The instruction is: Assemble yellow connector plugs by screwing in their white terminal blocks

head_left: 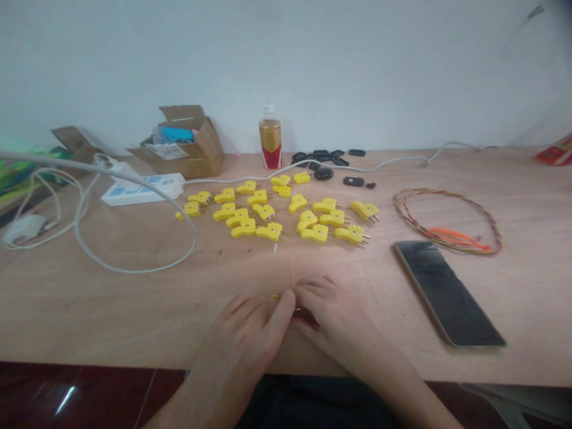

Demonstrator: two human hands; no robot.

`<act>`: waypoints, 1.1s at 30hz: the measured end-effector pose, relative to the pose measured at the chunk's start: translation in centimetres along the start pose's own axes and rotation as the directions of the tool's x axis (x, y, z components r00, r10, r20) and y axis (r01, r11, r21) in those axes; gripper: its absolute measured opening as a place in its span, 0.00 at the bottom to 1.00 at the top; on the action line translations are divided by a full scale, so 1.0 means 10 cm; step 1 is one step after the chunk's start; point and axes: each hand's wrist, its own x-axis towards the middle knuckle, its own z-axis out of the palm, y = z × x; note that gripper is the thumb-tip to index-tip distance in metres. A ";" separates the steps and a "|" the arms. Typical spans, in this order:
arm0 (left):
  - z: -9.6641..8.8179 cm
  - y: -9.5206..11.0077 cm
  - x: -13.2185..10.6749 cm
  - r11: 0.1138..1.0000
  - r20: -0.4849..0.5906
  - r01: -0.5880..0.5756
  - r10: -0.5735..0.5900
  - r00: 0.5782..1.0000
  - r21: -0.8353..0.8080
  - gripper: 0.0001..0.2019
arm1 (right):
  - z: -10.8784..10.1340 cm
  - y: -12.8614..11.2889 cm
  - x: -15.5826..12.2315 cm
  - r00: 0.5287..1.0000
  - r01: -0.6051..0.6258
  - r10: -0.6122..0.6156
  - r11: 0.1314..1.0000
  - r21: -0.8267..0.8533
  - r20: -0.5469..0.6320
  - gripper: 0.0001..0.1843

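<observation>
Close to the table's front edge, my left hand is closed around a small yellow plug. Only a bit of its yellow body and a metal pin show between the fingers. My right hand meets it there, fingers bent and pressed together at the left thumb's tip; what they pinch is hidden. Beyond the hands lie several yellow two-pin plugs in loose groups. A small white piece and tiny dark bits, perhaps screws, rest between the plugs and my hands.
A phone and a coil of twisted wire lie at right. Behind the plugs are black oval pieces and a drink bottle. At left stand an opened carton and a power strip; a white cable loops forward.
</observation>
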 end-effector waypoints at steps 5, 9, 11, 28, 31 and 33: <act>0.04 -0.12 0.10 0.985 0.087 0.110 -0.099 0.991 -0.130 0.19 | 0.00 0.02 0.00 1.000 -0.021 0.021 1.000 -0.022 0.014 0.11; 0.12 -0.29 0.22 0.801 0.299 0.415 -0.308 0.903 -0.431 0.14 | -0.02 0.02 0.00 1.000 -0.009 0.011 0.999 -0.049 0.023 0.17; 0.16 -0.34 0.27 0.668 0.364 0.503 -0.351 0.863 -0.549 0.11 | -0.03 0.01 0.01 1.000 0.000 0.001 0.998 -0.058 0.017 0.17; 0.18 -1.26 -0.03 0.763 0.211 0.545 -0.503 0.838 -0.348 0.12 | -0.34 0.15 -0.03 0.994 -0.108 0.099 0.945 -0.309 -0.046 0.14; 0.21 -1.50 -0.03 0.727 0.271 0.618 -0.557 0.785 -0.300 0.11 | -0.31 0.17 -0.20 0.974 -0.200 0.224 0.916 -0.348 0.030 0.24; 0.24 -1.61 -0.05 0.696 0.300 0.648 -0.575 0.761 -0.310 0.10 | -0.29 0.17 -0.29 0.961 -0.212 0.258 0.921 -0.327 0.104 0.20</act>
